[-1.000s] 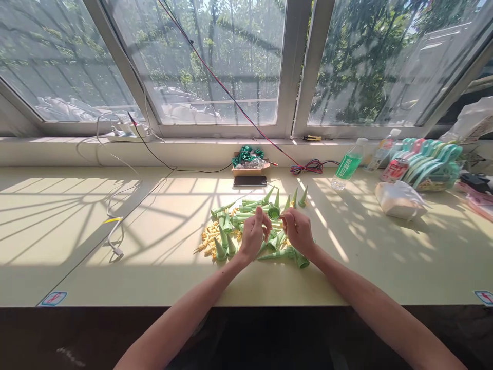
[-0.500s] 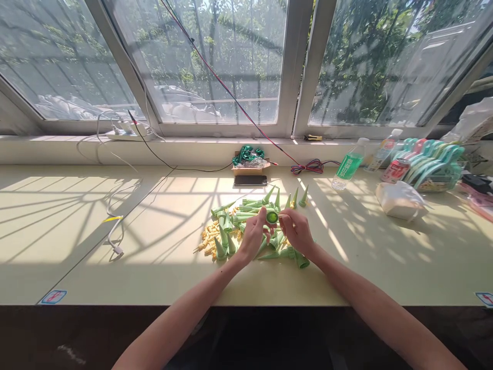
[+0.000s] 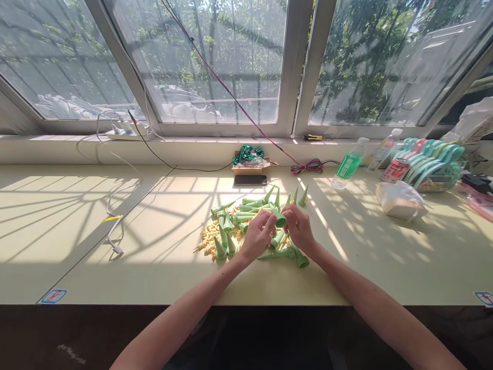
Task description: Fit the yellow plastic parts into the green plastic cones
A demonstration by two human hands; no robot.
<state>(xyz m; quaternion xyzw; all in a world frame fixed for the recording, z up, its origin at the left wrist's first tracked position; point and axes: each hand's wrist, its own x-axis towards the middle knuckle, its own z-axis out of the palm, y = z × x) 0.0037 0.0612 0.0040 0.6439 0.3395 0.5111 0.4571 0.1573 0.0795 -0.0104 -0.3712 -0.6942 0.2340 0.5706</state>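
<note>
Between the thumb and fingers of my left hand (image 3: pixel 257 235) is a hollow green plastic spike (image 3: pixel 280 220), tilted with its wide open end facing down and toward me. My right hand (image 3: pixel 301 229) is beside it on the right, fingers pinched together close to the spike's rim. Whatever those fingers grip is too small or too hidden to name. Under and around both hands spreads a pile of similar green cone-shaped spikes, some lying and some standing, such as one upright spike (image 3: pixel 220 250). Small yellow plastic pieces (image 3: pixel 208 237) lie heaped at the pile's left.
Behind the pile lie a dark phone (image 3: pixel 250 180) and a small cardboard box (image 3: pixel 252 170) of green material. To the right stand a green-labelled bottle (image 3: pixel 348 165), a can (image 3: pixel 396 170) and a tissue pack (image 3: pixel 400 200). A white cable (image 3: pixel 115 241) trails at the left.
The spike in my left hand has turned, its open end swinging from facing me to facing lower and rightward. My right hand has shifted slightly right.
</note>
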